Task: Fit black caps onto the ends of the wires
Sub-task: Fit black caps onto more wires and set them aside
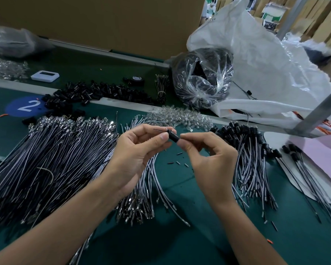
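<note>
Black, the cap (173, 136) is pinched at both ends, one by my left hand (139, 150), the other by my right hand (208, 159). I hold it above the green mat (180, 188), I judge, to keep it square to the wire end (159, 130).

Number: a white "2" on a blue round sticker (28, 106), flat on the green table (8, 129), just left of the pile of loose black caps (96, 92).
Bag print: small dark marks near the top of the white plastic bag (256, 60), far right of that pile (too small to read).
Screen: white device (44, 75), behind the pile to the left; display not legible.
</note>
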Demonstrator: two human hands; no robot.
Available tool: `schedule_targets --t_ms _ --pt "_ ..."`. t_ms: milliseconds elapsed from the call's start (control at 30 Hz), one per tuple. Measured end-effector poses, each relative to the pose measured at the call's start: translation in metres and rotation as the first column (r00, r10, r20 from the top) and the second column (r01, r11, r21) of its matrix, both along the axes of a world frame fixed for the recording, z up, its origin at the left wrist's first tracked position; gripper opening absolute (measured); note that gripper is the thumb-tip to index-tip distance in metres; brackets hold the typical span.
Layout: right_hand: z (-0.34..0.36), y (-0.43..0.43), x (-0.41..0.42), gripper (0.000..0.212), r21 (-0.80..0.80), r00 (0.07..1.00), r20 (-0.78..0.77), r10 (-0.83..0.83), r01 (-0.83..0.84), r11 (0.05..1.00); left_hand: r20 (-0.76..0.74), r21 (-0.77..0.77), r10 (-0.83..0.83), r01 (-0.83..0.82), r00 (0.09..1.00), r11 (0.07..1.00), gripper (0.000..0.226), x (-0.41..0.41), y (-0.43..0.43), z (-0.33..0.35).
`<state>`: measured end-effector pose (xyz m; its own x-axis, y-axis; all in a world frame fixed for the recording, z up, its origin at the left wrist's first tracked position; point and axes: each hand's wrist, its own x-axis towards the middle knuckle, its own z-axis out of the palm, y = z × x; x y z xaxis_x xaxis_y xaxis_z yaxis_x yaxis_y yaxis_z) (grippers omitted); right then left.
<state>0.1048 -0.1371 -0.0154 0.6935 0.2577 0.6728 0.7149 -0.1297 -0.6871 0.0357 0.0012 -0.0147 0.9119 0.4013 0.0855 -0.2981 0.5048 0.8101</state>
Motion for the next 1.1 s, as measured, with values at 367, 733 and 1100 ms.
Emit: schedule_targets --t_ms 367,733,1100 --pt "0.003 0.0 -0.001 0.023 -0.11 0.998 0.06 0.036 -0.029 0.993 -0.063 0.204 0.037 -0.024 0.997 0.979 0.03 -0.003 -0.002 0.003" --pt "0.003 0.001 -0.003 0.016 -0.181 0.99 0.14 -0.034 0.059 0.982 -0.032 0.225 0.111 -0.101 0.993 0.969 0.015 -0.004 -0.007 0.006" --pt "0.001 -0.003 0.009 0.014 -0.207 1.0 -0.017 -0.001 -0.003 0.978 -0.053 -0.113 0.363 -0.367 0.93 0.924 0.015 -0.006 0.032 0.02"
